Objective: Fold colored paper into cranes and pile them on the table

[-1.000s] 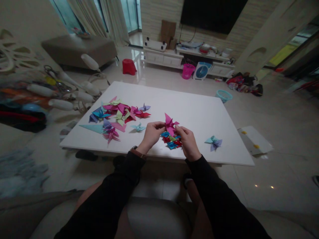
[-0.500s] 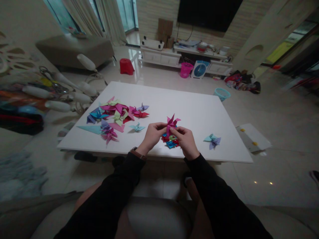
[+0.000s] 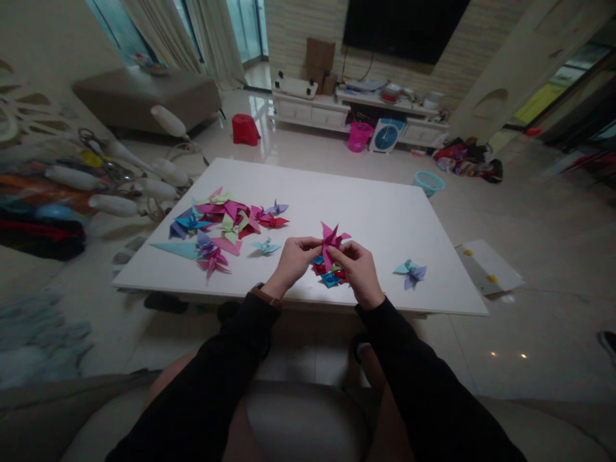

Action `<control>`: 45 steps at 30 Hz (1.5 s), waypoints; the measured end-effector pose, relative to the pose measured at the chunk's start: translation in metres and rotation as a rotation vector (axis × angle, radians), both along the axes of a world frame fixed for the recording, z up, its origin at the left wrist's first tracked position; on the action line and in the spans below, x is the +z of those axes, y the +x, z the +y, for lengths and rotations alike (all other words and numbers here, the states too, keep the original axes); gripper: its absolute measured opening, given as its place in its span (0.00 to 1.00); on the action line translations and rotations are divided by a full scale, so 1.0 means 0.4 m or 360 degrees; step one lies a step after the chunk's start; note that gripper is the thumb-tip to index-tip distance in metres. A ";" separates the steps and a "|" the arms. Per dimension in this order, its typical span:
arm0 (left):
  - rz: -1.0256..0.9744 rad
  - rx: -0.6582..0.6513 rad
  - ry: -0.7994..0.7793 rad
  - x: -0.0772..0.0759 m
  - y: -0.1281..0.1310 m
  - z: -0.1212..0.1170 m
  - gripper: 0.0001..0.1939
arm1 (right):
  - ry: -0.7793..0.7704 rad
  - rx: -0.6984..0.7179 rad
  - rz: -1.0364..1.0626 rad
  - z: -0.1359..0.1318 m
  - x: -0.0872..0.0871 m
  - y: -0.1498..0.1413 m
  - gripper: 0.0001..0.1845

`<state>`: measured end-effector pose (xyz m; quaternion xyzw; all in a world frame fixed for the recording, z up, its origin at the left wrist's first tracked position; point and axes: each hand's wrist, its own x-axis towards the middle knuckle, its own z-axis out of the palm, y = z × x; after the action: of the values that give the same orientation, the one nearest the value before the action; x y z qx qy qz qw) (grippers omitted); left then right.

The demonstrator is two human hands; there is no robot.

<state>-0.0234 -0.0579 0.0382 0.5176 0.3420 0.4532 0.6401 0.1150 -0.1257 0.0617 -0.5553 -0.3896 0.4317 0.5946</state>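
A magenta origami crane point(image 3: 331, 242) is pinched between the fingertips of both hands, a little above the table. My left hand point(image 3: 297, 260) grips it from the left, and my right hand point(image 3: 359, 266) from the right, thumb in front. Beneath it lies a cluster of blue, red and green folded paper pieces point(image 3: 331, 278), partly hidden by the crane and the right hand. Left of my left hand rests a light blue paper crane point(image 3: 265, 246). Beyond my right hand, a teal and a purple folded crane point(image 3: 412, 274) lie together.
A heap of colourful paper cranes point(image 3: 226, 212) covers the left part of the white table point(image 3: 380, 205). A blue basket point(image 3: 429, 183) stands past the far right corner. White rounded lamp arms point(image 3: 113, 205) reach close to the left edge.
The magenta crane has tilted slightly between my fingers, its points spreading a bit differently. Both hands stay in nearly the same place.
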 end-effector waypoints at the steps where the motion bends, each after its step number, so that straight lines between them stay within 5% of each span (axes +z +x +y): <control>1: 0.0001 0.0013 0.0020 0.001 0.000 0.000 0.17 | -0.0008 0.0009 0.0006 0.000 0.000 0.000 0.21; 18: -0.0027 -0.0003 0.0097 0.012 -0.002 -0.003 0.15 | 0.0130 -0.0094 -0.0152 -0.003 0.008 0.001 0.22; 24: -0.0059 0.0117 -0.0020 0.003 -0.004 0.009 0.17 | 0.0364 -0.0228 -0.0379 -0.020 0.029 0.003 0.10; 33: -0.0141 -0.0080 -0.0121 0.011 -0.011 0.008 0.18 | 0.0555 -0.0436 -0.0559 -0.029 0.042 0.008 0.12; 37: -0.0100 -0.0204 -0.0077 0.023 -0.015 0.002 0.17 | 0.0672 -0.0403 -0.0704 -0.032 0.047 0.010 0.04; 45: -0.0236 -0.0423 -0.0093 0.009 -0.015 0.003 0.20 | 0.0718 -0.0096 -0.1331 -0.037 0.035 0.016 0.38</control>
<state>-0.0293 -0.0568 0.0416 0.5045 0.2353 0.3914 0.7328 0.1214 -0.1407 0.0755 -0.5496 -0.6632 0.0582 0.5047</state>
